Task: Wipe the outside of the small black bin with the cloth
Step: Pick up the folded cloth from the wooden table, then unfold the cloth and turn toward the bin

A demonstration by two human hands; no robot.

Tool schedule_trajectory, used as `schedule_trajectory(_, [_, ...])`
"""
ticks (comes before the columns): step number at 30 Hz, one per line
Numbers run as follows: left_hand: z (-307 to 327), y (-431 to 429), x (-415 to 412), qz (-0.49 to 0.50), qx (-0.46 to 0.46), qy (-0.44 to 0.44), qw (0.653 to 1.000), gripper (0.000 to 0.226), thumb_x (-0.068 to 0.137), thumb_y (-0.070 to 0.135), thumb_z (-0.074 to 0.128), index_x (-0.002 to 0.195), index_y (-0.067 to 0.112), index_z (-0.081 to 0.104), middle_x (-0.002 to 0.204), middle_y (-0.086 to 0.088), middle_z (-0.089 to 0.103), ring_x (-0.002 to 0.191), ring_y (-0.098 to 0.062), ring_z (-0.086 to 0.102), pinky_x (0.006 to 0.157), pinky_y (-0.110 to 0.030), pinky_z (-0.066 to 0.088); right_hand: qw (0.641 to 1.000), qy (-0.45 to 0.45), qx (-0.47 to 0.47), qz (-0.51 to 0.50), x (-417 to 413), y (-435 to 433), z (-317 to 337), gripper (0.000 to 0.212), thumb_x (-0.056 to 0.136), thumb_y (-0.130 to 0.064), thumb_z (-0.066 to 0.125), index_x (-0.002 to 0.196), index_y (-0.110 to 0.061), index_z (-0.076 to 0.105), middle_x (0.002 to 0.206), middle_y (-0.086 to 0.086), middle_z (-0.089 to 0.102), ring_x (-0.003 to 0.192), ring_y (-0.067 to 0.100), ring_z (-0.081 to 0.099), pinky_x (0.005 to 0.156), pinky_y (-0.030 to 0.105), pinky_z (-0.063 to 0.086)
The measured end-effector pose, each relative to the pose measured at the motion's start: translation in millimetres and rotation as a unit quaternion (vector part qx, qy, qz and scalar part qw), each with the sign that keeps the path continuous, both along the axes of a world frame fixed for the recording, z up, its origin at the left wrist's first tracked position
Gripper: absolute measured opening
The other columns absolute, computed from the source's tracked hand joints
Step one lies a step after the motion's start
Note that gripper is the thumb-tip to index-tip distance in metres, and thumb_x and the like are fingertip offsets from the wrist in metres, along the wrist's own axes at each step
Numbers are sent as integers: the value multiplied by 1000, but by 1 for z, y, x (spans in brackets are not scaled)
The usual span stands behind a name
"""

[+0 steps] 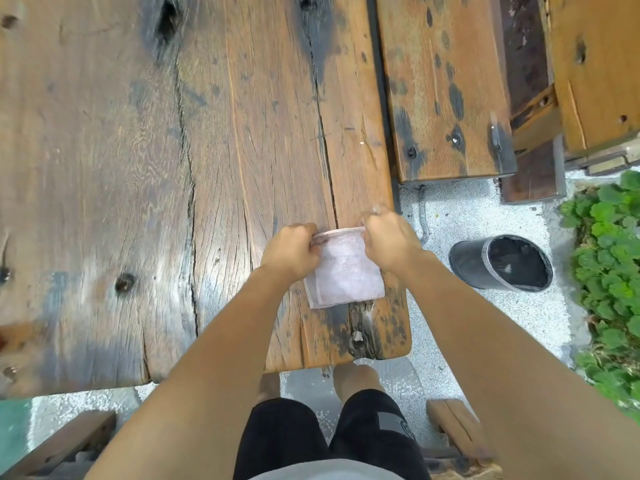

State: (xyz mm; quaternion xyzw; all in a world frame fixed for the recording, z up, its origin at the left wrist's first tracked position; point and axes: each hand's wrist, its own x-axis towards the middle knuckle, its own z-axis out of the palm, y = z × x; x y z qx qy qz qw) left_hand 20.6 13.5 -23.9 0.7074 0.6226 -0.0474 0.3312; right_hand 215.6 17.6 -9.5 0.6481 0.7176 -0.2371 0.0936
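A pale pink folded cloth (346, 271) lies on the near right corner of the wooden table (173, 168). My left hand (290, 252) pinches its far left corner and my right hand (389, 237) pinches its far right corner, lifting that edge slightly. The small black bin (478, 263) stands on the gravel floor to the right of the table, about a forearm's length from my right hand. It is open at the top, tilted toward the camera's view, with a little debris inside.
A wooden bench (446, 88) runs along the table's far right, with another plank surface (595, 71) beyond it. Green leafy plants (613, 258) border the gravel at the right. My legs stand at the table's near edge, between low wooden seats (457, 431).
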Motion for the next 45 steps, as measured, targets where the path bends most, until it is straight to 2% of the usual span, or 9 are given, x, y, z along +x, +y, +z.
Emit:
schedule_trajectory(4, [22, 18, -6, -15, 26, -19, 999, 20, 90, 17, 55, 108, 15, 65, 100, -7, 67, 92, -31, 61, 72, -41, 53, 1000, -3, 7, -21, 0, 7, 24, 27, 94, 2, 53, 118, -6, 61, 116, 12, 60, 96, 36, 64, 70, 35, 48])
schedule_trajectory(8, [53, 43, -10, -60, 87, -28, 994, 20, 89, 16, 56, 106, 14, 66, 102, -10, 67, 95, -36, 61, 75, -42, 52, 998, -13, 48, -35, 0, 16, 60, 18, 92, 0, 54, 109, -2, 61, 111, 16, 61, 96, 40, 63, 69, 36, 43])
schedule_trajectory(12, [96, 71, -13, -109, 174, -28, 978, 17, 89, 23, 56, 103, 18, 65, 99, -6, 67, 93, -35, 62, 72, -41, 52, 992, -10, 113, -55, -1, 26, 107, 39, 92, -4, 56, 131, -5, 55, 111, 16, 61, 97, 39, 64, 76, 42, 53])
schedule_trajectory(18, [182, 109, -9, -187, 327, -41, 926, 17, 88, 24, 59, 104, 21, 64, 97, -1, 61, 88, -30, 62, 63, -37, 49, 965, -35, 243, -87, 4, 30, 187, 16, 94, -14, 55, 108, -11, 61, 105, 10, 62, 95, 34, 62, 72, 40, 47])
schedule_trajectory(25, [263, 116, 17, -302, 431, -42, 849, 15, 81, 13, 65, 96, 14, 66, 89, -6, 62, 78, -33, 63, 61, -36, 41, 936, -117, 308, -124, 13, 3, 266, 19, 92, -10, 55, 110, -10, 60, 105, 11, 62, 97, 33, 60, 74, 41, 46])
schedule_trajectory(28, [285, 111, 36, -326, 453, -45, 829, 11, 85, 16, 61, 95, 14, 63, 91, -6, 61, 81, -32, 62, 67, -38, 42, 921, -148, 328, -151, 20, -16, 288, 12, 91, -9, 57, 102, -10, 59, 100, 11, 62, 91, 33, 60, 68, 38, 39])
schedule_trajectory(33, [309, 95, 77, -367, 477, -59, 797, 17, 89, 19, 54, 104, 16, 62, 100, -5, 61, 89, -31, 62, 73, -40, 43, 897, -199, 342, -195, 41, -53, 317, 19, 90, -11, 58, 109, -14, 60, 103, 8, 63, 93, 29, 61, 68, 34, 34])
schedule_trajectory(39, [325, 59, 129, -402, 492, -100, 766, 19, 84, 15, 58, 102, 16, 64, 97, -5, 63, 86, -30, 63, 73, -40, 41, 879, -218, 335, -261, 72, -106, 339, 19, 90, -9, 55, 108, -12, 59, 105, 8, 61, 97, 31, 59, 74, 40, 45])
schedule_trajectory(45, [336, 14, 186, -433, 491, -136, 744, 19, 84, 10, 55, 100, 13, 64, 95, -6, 63, 84, -30, 62, 72, -41, 41, 859, -232, 345, -298, 116, -160, 347, 14, 87, -7, 57, 101, -8, 59, 94, 9, 62, 86, 32, 61, 66, 37, 40])
